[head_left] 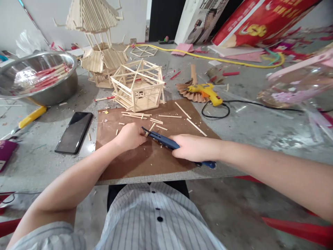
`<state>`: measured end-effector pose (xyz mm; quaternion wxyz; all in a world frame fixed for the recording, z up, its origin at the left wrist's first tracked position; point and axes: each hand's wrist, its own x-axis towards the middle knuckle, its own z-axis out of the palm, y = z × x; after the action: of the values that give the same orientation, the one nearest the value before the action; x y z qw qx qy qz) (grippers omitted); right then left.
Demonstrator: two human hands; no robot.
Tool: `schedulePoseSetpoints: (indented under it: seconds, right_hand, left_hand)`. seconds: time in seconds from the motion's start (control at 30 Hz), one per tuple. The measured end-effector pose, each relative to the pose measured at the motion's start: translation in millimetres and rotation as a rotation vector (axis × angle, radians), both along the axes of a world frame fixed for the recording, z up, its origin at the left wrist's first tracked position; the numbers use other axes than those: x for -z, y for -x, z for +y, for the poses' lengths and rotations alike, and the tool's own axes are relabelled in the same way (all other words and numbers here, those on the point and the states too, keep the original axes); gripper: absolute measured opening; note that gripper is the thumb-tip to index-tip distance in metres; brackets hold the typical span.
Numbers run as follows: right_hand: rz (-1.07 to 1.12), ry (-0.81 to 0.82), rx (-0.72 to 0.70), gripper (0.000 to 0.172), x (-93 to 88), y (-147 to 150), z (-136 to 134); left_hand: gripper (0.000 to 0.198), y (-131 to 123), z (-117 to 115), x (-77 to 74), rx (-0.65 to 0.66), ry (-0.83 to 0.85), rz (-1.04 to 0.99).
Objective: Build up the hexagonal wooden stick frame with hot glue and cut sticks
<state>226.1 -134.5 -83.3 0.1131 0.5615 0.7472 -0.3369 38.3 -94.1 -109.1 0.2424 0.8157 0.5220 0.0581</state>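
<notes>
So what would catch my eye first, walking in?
Probably the tall stick tower at the back left, with a smaller stick frame nearer, to its right. Near the middle, the right hand grips a blue tool, its tip at a small stick in the left hand. A bright red bag stands out at the back right.

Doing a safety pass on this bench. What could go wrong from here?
The left hand pinches a stick right at the tip of the blue tool; a slip could nip a finger.
The wooden frame stands just beyond and could be knocked.
The glue gun seems to rest its nozzle over pleated paper; if hot, it might scorch it.
</notes>
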Motion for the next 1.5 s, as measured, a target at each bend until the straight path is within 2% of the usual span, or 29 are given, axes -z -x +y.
schedulePoseSetpoints:
  seconds: [0.17, 0.43, 0.63, 0.77, 0.87, 1.13, 1.5]
  right_hand:
    - [-0.079, 0.035, 0.006, 0.014, -3.7, 3.0, 2.9]
    - [-0.081, -0.007, 0.044, 0.024, 0.2, 4.6, 1.5]
    - [-0.124, -0.033, 0.056, 0.017, 4.6, 6.7, 2.9]
    - [-0.082, -0.036, 0.112, 0.036, 6.7, 7.6, 5.2]
    - [-0.092, -0.007, 0.155, 0.041, 5.6, 9.3, 7.1]
    - [-0.166, -0.049, 0.141, 0.044, 9.9, 13.9, 10.6]
    - [-0.156, -0.134, 0.095, 0.035, 21.6, 9.8, 9.7]
  left_hand:
    - [0.018, -0.1, 0.1, 1.0, -0.002, 0.006, 0.012]
    - [0.019, 0.3, 1.3, 3.3, 0.007, -0.019, 0.054]
    - [0.020, 0.4, 3.1, 3.2, 0.009, -0.035, 0.073]
    - [0.021, 0.4, 2.9, 2.7, 0.004, -0.033, 0.087]
    - [0.022, 0.4, 2.2, 2.5, -0.004, -0.044, 0.095]
    - [0.021, 2.4, 2.1, 4.3, -0.009, -0.064, 0.103]
    - [0.021, 1.7, 0.6, 4.1, -0.032, -0.058, 0.095]
